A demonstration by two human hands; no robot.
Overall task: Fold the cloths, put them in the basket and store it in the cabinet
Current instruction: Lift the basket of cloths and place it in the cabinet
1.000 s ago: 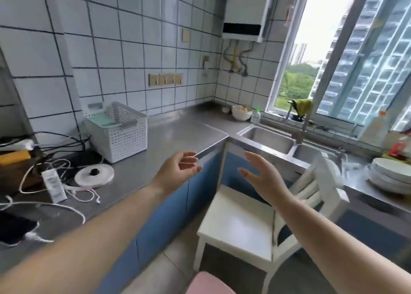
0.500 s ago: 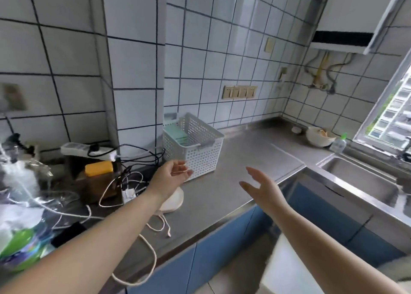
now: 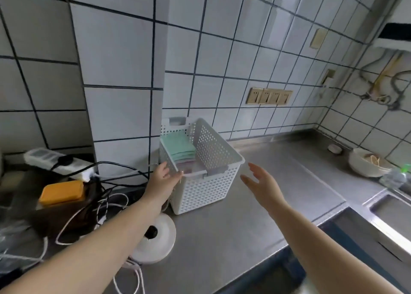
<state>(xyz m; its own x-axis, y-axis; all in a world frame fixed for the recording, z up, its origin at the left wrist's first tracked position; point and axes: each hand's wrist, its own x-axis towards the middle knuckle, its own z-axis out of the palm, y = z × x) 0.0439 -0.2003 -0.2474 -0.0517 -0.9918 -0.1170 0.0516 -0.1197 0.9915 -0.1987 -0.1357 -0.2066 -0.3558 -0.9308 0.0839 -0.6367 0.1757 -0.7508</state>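
A white perforated basket (image 3: 206,189) stands on the steel counter against the tiled wall. Folded green cloths (image 3: 179,145) lie inside it, with a pink one beneath them at the near end. My left hand (image 3: 163,178) reaches the basket's near left corner, and its fingertips touch the rim by the front handle. My right hand (image 3: 260,183) hovers with straight, spread fingers just right of the basket, apart from it and holding nothing.
Tangled cables (image 3: 106,182), a power strip (image 3: 57,162) and an orange block (image 3: 61,192) crowd the counter on the left. A round white device (image 3: 155,242) lies in front of the basket. A bowl (image 3: 369,163) and a sink (image 3: 391,209) are at the right.
The view has swung left from the sink and chair to the basket. Both hands have moved forward; the left one now touches the basket's rim.
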